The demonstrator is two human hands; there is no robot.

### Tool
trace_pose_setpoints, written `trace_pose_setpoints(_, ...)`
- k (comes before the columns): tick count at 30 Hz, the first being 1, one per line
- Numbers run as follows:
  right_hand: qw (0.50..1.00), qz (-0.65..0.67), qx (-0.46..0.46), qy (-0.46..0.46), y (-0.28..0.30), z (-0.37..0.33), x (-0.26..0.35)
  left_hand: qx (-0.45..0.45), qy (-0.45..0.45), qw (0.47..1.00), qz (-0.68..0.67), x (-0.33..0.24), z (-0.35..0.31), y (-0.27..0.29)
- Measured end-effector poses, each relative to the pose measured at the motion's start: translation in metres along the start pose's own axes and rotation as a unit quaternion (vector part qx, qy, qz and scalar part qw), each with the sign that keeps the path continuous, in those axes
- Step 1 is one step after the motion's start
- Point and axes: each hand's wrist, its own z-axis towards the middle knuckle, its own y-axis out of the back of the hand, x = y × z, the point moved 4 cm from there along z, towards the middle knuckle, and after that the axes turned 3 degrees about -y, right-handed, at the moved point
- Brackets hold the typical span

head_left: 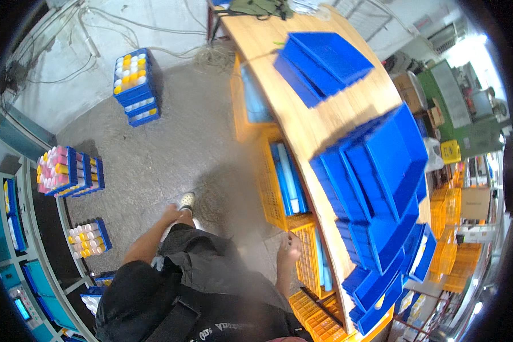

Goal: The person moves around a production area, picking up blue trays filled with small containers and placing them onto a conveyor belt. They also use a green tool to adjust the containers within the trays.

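Your left hand (171,212) hangs above the floor (154,165), your right hand (290,246) beside the yellow crate (306,253) under the surface (353,100); whether either's closed, I can't tell. Likely stiff; grip its rim.

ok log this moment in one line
left hand: nothing visibly held | right hand: nothing visibly held, near orange crate | wooden tabletop: blue plastic bins | grey floor: stacked filled bins

workshop — grey concrete floor (154,165), stacked blue bins (390,165), yellow crates (306,251), control panel (24,308)
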Motion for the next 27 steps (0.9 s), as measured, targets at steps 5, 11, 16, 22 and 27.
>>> trace_pose_setpoints(5,0.993,0.089,0.082,0.007,-0.102,0.122,0.146,-0.091,0.281,0.871,-0.391,0.243,0.054,0.11)
trace_pose_setpoints(11,0.976,0.112,0.145,0.113,-0.192,0.313,0.274,-0.139,0.326,0.825,-0.44,0.27,0.116,0.176)
trace_pose_setpoints(16,0.969,0.165,0.093,0.158,-0.319,0.526,0.277,0.016,0.316,0.796,-0.516,0.207,0.158,0.153)
trace_pose_setpoints(22,0.902,-0.374,0.178,0.124,-0.46,0.771,0.178,-0.102,0.471,0.733,-0.479,0.167,0.183,0.174)
trace_pose_setpoints(27,0.946,-0.05,0.176,-0.268,-0.459,0.804,0.183,-0.032,0.491,0.686,-0.536,0.146,0.226,0.196)
